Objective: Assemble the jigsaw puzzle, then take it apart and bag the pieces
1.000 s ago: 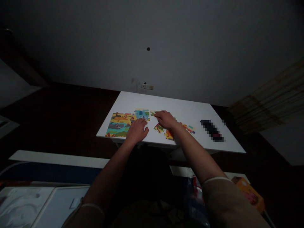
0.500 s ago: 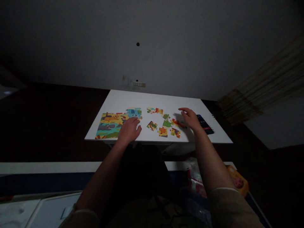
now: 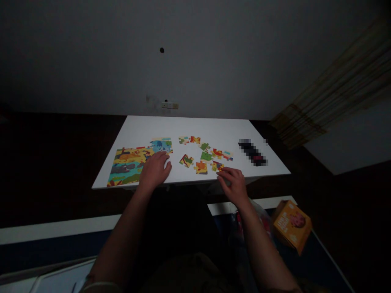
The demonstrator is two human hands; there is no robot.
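Two hands work at a white counter [image 3: 195, 124] under dim light. The left hand [image 3: 154, 171] lies palm down, fingers spread and flat, on the right edge of the assembled puzzle section [image 3: 131, 162], apparently to pin it so the joined part does not slide; it clamps nothing. The loose puzzle pieces [image 3: 203, 156] are scattered face up just right of that section, well within reach and apart from one another, likely so each picture can be read. The right hand [image 3: 233, 185] sits at the near edge of the counter, wrist bent, fingers curled with the tips drawn together beside the nearest loose piece [image 3: 217, 165]; whether it pinches that piece or only touches it cannot be told in this light. Both forearms stretch forward from the body, the left one straighter and the right one angled inward. A dark, blurred object [image 3: 253, 151] lies further right on the counter. An orange box [image 3: 291, 225] rests lower down, off the counter, to the right.
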